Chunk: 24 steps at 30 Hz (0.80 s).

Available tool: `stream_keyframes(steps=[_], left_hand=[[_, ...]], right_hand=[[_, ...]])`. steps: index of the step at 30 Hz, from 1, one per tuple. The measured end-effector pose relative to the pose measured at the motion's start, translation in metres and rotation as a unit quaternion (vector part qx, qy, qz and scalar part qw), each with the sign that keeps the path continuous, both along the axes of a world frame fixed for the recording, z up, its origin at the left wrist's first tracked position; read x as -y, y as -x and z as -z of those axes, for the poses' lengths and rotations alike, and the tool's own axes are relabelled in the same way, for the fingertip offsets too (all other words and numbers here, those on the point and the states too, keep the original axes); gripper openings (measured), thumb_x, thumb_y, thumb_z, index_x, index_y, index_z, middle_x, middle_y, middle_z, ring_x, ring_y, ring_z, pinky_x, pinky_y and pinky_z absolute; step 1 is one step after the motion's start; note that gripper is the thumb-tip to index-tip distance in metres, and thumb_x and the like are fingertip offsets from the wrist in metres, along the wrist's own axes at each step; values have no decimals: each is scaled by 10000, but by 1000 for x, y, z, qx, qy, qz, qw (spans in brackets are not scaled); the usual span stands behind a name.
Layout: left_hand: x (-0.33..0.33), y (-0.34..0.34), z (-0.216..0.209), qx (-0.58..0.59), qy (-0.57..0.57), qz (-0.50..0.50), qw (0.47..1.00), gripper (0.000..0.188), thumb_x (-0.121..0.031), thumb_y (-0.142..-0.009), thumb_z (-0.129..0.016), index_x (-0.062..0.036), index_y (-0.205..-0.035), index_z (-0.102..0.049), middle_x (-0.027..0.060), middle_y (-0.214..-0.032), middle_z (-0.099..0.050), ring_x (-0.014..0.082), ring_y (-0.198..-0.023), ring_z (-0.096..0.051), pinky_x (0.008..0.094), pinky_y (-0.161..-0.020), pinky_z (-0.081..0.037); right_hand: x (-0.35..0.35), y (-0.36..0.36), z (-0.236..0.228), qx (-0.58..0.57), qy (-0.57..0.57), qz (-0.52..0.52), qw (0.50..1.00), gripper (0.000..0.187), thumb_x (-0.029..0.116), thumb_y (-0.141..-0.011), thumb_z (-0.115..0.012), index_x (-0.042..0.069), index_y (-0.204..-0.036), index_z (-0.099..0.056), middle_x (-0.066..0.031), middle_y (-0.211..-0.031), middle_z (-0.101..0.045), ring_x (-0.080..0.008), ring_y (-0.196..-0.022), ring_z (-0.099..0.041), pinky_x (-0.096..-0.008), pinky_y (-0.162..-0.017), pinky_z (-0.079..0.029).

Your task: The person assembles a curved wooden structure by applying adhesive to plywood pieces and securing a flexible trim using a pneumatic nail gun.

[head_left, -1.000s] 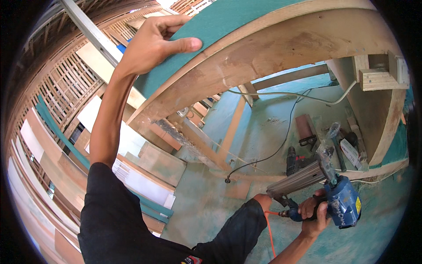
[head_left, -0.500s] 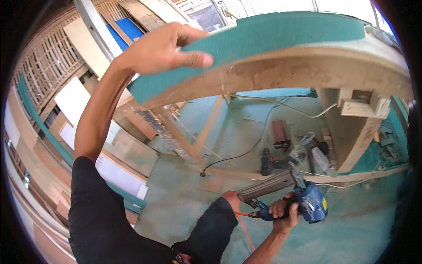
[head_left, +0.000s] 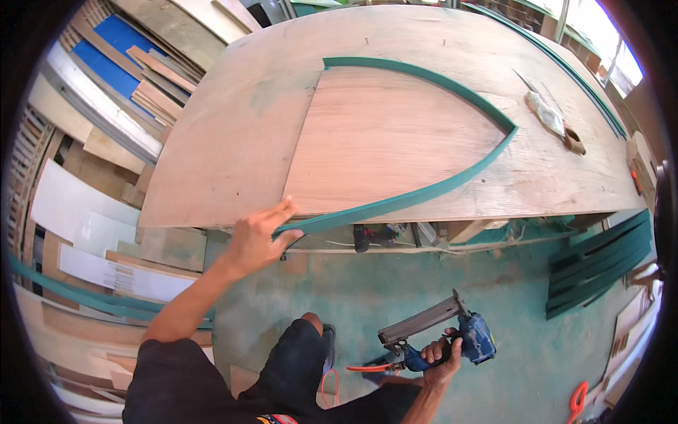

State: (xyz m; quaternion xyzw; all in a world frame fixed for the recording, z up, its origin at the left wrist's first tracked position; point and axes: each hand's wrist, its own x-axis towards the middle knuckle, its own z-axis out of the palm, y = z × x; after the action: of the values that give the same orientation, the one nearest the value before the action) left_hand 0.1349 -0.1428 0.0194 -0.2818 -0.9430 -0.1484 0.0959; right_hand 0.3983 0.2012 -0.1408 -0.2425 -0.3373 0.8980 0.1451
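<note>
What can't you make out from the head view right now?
- Near end of the green strip, head view: partly covered by the left hand.
- Trigger of the blue nail gun, head view: hidden by the right hand, so I can't tell whether it is pressed.
- Upper part of the dark tool below the tabletop, head view: hidden by the tabletop's near edge.

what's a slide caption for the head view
Left hand on one end of a green strip, right hand holding a nail gun
</note>
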Motion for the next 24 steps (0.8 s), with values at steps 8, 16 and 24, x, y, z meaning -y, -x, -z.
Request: stream_keyframes(steps=[8,16,24], left_hand=[[-7,10,3,18,-68,-39,997,442,-304,-811,-818,19,-1098,-723,239,-1267,-656,388,-1018,-687,432,-849,-561],[4,21,-6,59,-58,-6,997,477,-304,-812,-825,43,-1118,-714,236,-1260,-663,401,-1103,-664,439,-944,-533],[46,30,12,116,-39,92,988,496,-201,-829,-812,29,-1245,-669,221,-1297,-653,326,-1177,-656,390,-1005,-512]], right_hand=[[24,-37,-106,76,0,-39,996,463,478,-1006,-558,60,-1204,-552,22,-574,-391,-133,-474,-416,-347,-522,-428],[68,0,-109,29,-27,-50,998,477,445,-998,-596,29,-1225,-544,11,-589,-391,-137,-495,-427,-344,-530,-422],[155,40,-42,76,-167,-22,983,363,222,-960,-697,-35,-1198,-601,-2,-699,-498,-135,-619,-495,-326,-624,-443]])
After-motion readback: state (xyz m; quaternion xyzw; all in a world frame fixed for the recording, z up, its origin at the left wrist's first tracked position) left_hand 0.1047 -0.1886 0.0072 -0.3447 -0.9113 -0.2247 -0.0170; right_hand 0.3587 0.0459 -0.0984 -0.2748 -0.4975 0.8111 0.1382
